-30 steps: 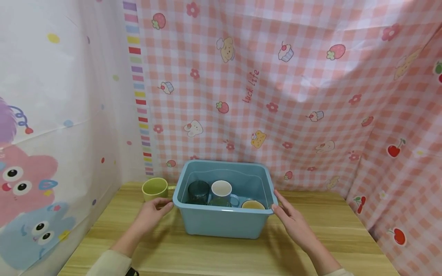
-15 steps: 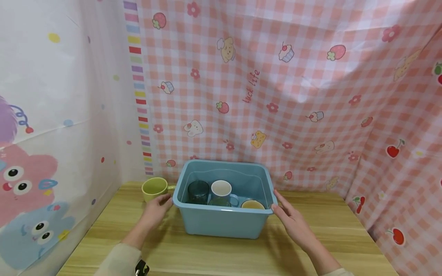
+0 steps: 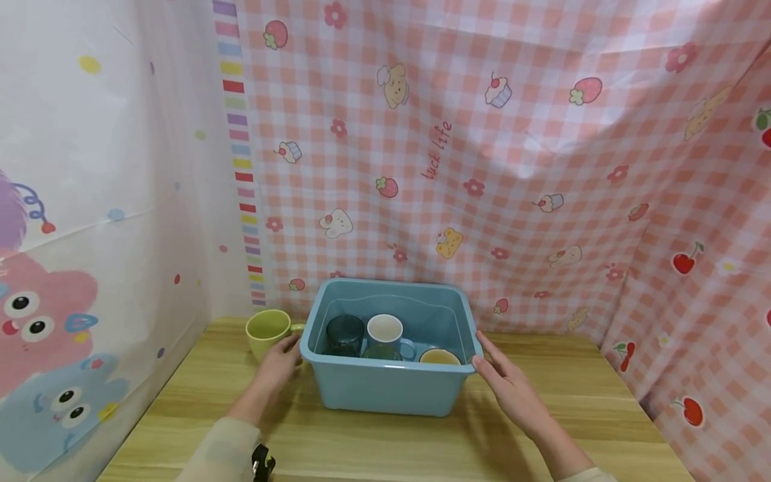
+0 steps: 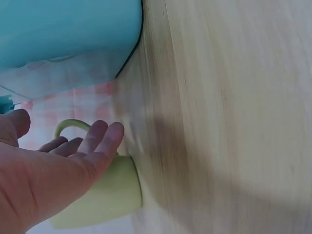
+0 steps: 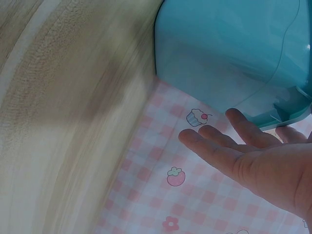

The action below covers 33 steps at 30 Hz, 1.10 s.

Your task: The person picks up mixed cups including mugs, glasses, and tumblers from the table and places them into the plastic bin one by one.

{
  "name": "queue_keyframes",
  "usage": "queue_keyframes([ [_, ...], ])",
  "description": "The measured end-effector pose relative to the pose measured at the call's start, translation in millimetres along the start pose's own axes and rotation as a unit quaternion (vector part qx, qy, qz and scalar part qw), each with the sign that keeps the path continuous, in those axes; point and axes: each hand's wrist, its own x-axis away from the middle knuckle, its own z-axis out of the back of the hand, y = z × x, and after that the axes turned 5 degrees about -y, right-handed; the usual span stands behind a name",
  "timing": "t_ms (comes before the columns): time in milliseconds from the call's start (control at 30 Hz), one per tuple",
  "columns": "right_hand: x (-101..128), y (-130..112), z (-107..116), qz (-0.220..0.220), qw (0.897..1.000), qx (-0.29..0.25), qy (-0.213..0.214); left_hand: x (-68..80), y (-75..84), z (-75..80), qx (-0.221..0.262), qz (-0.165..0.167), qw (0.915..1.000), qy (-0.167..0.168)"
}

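Observation:
A light blue plastic bin (image 3: 385, 367) stands on the wooden table. Inside it are a dark teal cup (image 3: 345, 335), a white mug (image 3: 385, 329) and a yellow cup (image 3: 440, 357). A green mug (image 3: 267, 329) stands just left of the bin. My left hand (image 3: 280, 358) reaches between the mug and the bin's left wall. In the left wrist view its fingers (image 4: 100, 141) lie straight against the green mug (image 4: 105, 195), holding nothing. My right hand (image 3: 500, 375) lies with straight fingers (image 5: 219, 146) beside the bin's right rim (image 5: 292, 109). I cannot tell if they touch it.
Pink checked cloth (image 3: 482, 167) hangs close behind the bin and along the right side. A white cartoon curtain (image 3: 90, 201) closes off the left. Bare wooden tabletop (image 3: 391, 442) lies in front of the bin, between my forearms.
My left hand has slid forward along the bin's left side until its fingers reach the green mug. The right hand and the bin have stayed in place.

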Motion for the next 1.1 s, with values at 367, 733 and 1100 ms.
queue_keyframes([
  [367,2.5,-3.6,1.5,0.003,1.000,-0.007,-0.002,-11.6,-4.6,-9.8,0.112,0.009,0.9936,0.007],
  [733,1.8,-2.6,1.7,0.011,1.000,-0.019,-0.007,-16.2,-5.9,-16.0,0.183,0.022,0.9828,-0.001],
  [1100,2.7,-2.5,1.5,0.007,1.000,-0.025,-0.010,-14.9,-3.9,-17.8,0.178,0.029,0.9831,-0.032],
])
